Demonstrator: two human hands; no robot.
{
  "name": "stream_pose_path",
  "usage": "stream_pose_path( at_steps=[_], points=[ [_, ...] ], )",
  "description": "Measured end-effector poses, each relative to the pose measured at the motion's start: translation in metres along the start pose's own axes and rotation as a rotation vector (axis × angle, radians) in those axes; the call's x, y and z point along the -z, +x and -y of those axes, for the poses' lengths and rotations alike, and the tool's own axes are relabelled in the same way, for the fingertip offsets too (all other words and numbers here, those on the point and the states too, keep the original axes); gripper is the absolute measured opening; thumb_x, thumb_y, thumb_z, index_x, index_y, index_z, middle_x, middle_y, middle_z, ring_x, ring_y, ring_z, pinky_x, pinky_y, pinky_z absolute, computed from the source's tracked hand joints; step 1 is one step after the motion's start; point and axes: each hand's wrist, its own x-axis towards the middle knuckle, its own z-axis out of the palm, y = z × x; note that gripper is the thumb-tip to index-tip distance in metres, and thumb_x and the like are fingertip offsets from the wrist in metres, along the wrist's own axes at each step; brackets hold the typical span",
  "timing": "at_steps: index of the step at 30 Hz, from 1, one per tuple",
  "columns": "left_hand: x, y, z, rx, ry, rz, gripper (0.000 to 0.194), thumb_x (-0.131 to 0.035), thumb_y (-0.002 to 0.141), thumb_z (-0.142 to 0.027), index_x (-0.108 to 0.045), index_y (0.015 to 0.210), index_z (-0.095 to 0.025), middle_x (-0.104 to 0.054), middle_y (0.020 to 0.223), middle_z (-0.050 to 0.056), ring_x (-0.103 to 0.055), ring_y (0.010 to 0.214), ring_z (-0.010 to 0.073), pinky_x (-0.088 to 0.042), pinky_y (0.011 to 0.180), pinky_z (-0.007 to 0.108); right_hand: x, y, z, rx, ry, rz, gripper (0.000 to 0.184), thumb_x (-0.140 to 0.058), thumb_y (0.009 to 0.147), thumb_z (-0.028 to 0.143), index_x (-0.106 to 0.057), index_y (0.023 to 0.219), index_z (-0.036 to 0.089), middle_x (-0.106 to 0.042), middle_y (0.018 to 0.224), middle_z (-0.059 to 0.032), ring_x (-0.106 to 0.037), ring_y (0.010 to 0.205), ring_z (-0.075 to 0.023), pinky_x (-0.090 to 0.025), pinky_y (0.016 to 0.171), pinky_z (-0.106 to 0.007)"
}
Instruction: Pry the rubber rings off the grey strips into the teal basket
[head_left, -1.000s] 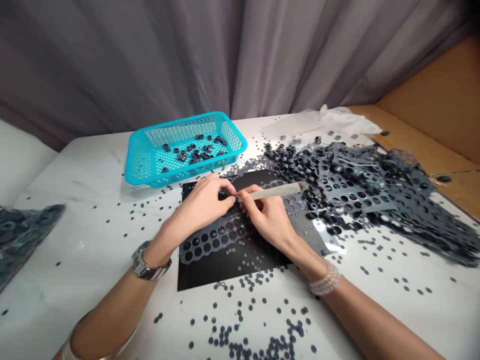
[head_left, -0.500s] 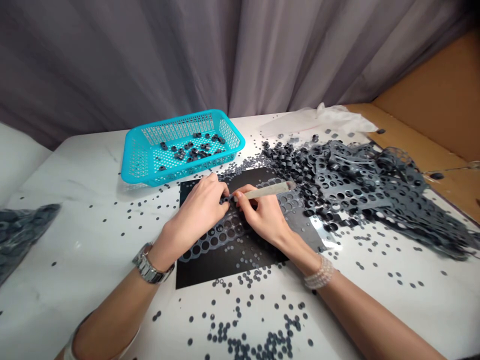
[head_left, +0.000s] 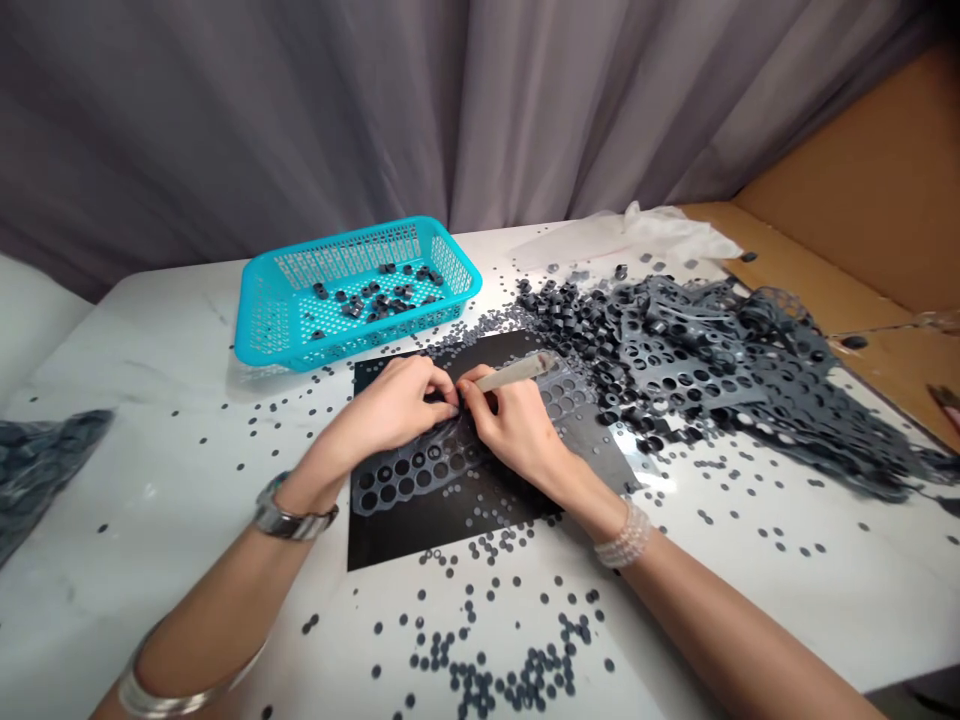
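My left hand (head_left: 405, 398) is closed, thumb and forefinger pinching what looks like a small black ring, mostly covered by the fingertips. Close against it, my right hand (head_left: 510, 415) grips a pale, flat, stick-like tool (head_left: 517, 372) like a pen; its far end points up and right, and its working tip is hidden between the hands. Both hands are over a dark sheet (head_left: 397, 540) on which a grey perforated strip (head_left: 397, 482) with rows of round holes lies. Some of those holes contain small rings.
A turquoise basket (head_left: 259, 262) with several black rings stands behind my left hand. To the right lies a heap of black rings and perforated grey sheets (head_left: 720, 370). Small dark discs (head_left: 517, 680) are scattered over the white table (head_left: 172, 590). A clear bag (head_left: 49, 470) sits at left.
The view has shifted slightly. Both hands stay together over the dark sheet; the pale tool's far end has swung up and left, and its tip has moved in against the left fingertips.
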Motion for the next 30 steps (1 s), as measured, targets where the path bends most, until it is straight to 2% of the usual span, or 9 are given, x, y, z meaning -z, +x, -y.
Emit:
stream_pose_path(
  at_steps=[2, 3, 6, 9, 12, 15, 19, 25, 30],
  points=[
    [0.015, -0.002, 0.003, 0.044, -0.165, 0.043, 0.012, -0.064, 0.075, -0.027, -0.072, 0.077, -0.019, -0.064, 0.075, 0.001, -0.055, 0.072, 0.0166, -0.04, 0.07, 0.031, 0.001, 0.001, 0.0, -0.04, 0.021, -0.014, 0.023, -0.045, 0.093, 0.021, -0.063, 0.081, 0.017, -0.066, 0.072, -0.0029, -0.058, 0.061, -0.0146, -0.038, 0.063, -0.026],
    [0.021, -0.003, 0.005, 0.091, -0.284, 0.019, 0.013, -0.066, 0.074, -0.029, -0.072, 0.079, -0.019, -0.064, 0.075, 0.001, -0.054, 0.07, 0.0155, -0.039, 0.067, 0.03, 0.001, 0.001, 0.0, -0.065, 0.038, -0.017, 0.022, -0.045, 0.093, 0.022, -0.063, 0.08, 0.017, -0.065, 0.07, -0.0026, -0.058, 0.06, -0.0146, -0.038, 0.062, -0.026],
    [0.033, -0.003, 0.016, 0.24, -0.798, -0.147, 0.014, -0.073, 0.071, -0.027, -0.069, 0.081, -0.018, -0.063, 0.078, 0.001, -0.053, 0.07, 0.0114, -0.039, 0.062, 0.026, 0.001, 0.002, -0.002, -0.152, 0.139, -0.02, 0.024, -0.046, 0.092, 0.026, -0.063, 0.079, 0.016, -0.063, 0.065, -0.0017, -0.059, 0.059, -0.0148, -0.041, 0.061, -0.026],
    [0.032, 0.001, 0.022, 0.296, -1.308, -0.2, 0.008, -0.071, 0.073, -0.013, -0.064, 0.076, -0.015, -0.062, 0.079, 0.003, -0.054, 0.073, 0.0089, -0.039, 0.057, 0.019, 0.001, 0.001, -0.005, -0.23, 0.316, -0.052, 0.026, -0.047, 0.092, 0.032, -0.065, 0.082, 0.016, -0.064, 0.068, -0.0022, -0.061, 0.06, -0.0148, -0.046, 0.06, -0.025],
    [0.025, 0.005, 0.018, 0.319, -1.591, -0.125, 0.006, -0.062, 0.08, -0.005, -0.064, 0.076, -0.01, -0.064, 0.088, 0.009, -0.057, 0.075, 0.0082, -0.045, 0.059, 0.015, 0.003, 0.0, -0.007, -0.279, 0.486, -0.121, 0.028, -0.049, 0.09, 0.037, -0.065, 0.085, 0.015, -0.065, 0.071, -0.0029, -0.062, 0.06, -0.0143, -0.049, 0.059, -0.025],
    [0.022, 0.006, 0.007, 0.318, -1.727, -0.098, 0.013, -0.053, 0.081, 0.001, -0.064, 0.081, -0.005, -0.064, 0.092, 0.015, -0.062, 0.08, 0.0111, -0.051, 0.063, 0.015, 0.011, 0.003, -0.003, -0.302, 0.567, -0.205, 0.03, -0.051, 0.089, 0.04, -0.065, 0.085, 0.014, -0.064, 0.069, -0.0032, -0.061, 0.058, -0.0137, -0.05, 0.057, -0.025],
    [0.019, -0.002, -0.001, 0.316, -1.823, -0.162, 0.024, -0.05, 0.078, 0.009, -0.063, 0.093, -0.003, -0.065, 0.098, 0.017, -0.066, 0.095, 0.0178, -0.056, 0.076, 0.019, 0.02, 0.011, 0.008, -0.312, 0.626, -0.268, 0.029, -0.053, 0.087, 0.039, -0.064, 0.082, 0.013, -0.063, 0.066, -0.0035, -0.059, 0.055, -0.0134, -0.05, 0.054, -0.026],
    [-0.003, -0.026, 0.007, 0.358, -1.933, -0.208, 0.058, -0.041, 0.074, 0.011, -0.05, 0.13, -0.002, -0.063, 0.112, 0.021, -0.065, 0.108, 0.0213, -0.054, 0.092, 0.024, 0.014, 0.01, 0.016, -0.289, 0.658, -0.322, 0.026, -0.053, 0.087, 0.038, -0.065, 0.083, 0.014, -0.064, 0.067, -0.0034, -0.059, 0.056, -0.0129, -0.05, 0.055, -0.025],
    [-0.014, -0.038, 0.012, 0.39, -2.015, -0.207, 0.075, -0.035, 0.063, 0.01, -0.038, 0.138, 0.006, -0.062, 0.118, 0.027, -0.06, 0.117, 0.0256, -0.053, 0.095, 0.027, 0.007, 0.0, 0.003, -0.35, 0.6, -0.267, 0.027, -0.053, 0.088, 0.039, -0.064, 0.084, 0.015, -0.064, 0.067, -0.0031, -0.056, 0.053, -0.012, -0.045, 0.05, -0.023]
  ],
)
